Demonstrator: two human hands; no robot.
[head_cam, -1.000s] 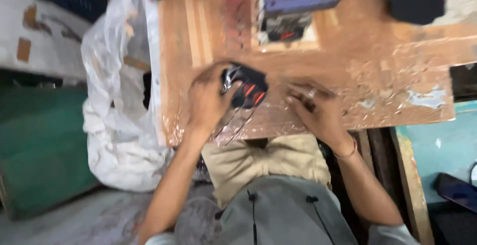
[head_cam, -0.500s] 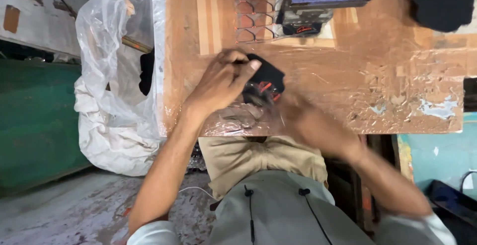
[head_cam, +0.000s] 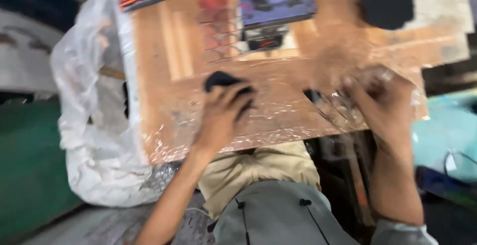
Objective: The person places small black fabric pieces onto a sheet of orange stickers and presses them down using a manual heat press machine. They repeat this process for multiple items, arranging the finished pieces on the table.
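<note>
The left hand (head_cam: 221, 118) closes its fingers on a small, rounded black part (head_cam: 224, 82), held against the plastic-covered wooden surface (head_cam: 164, 76) near its front edge. The right hand (head_cam: 385, 101) is blurred; its grip cannot be told. Farther back sits a dark machine (head_cam: 273, 6).

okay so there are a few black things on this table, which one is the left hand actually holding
The small black object near the middle of the wooden table, gripped under the left hand. The larger black shape at the far right corner lies untouched.
</note>
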